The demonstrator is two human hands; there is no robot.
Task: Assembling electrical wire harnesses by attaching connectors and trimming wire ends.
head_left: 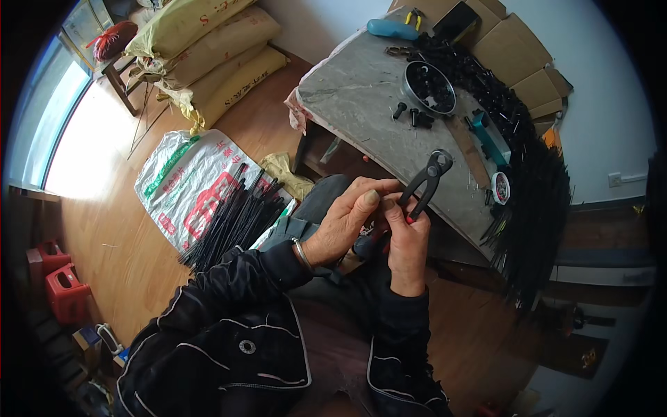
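Observation:
My right hand grips a pair of end-cutting pincers, with the dark jaws pointing up and away over the table edge. Bits of red handle show below the fingers. Close against it on the left is my left hand, thumb uppermost and fingers bent toward the pincers. Whatever its fingers hold is hidden or too small to name. Both hands are above my lap, in front of the grey stone-look table.
On the table are a round metal tin of black parts, a teal tool, a small white tub and heaped black rods. More black rods lie on a white sack at left. Stacked full sacks stand behind.

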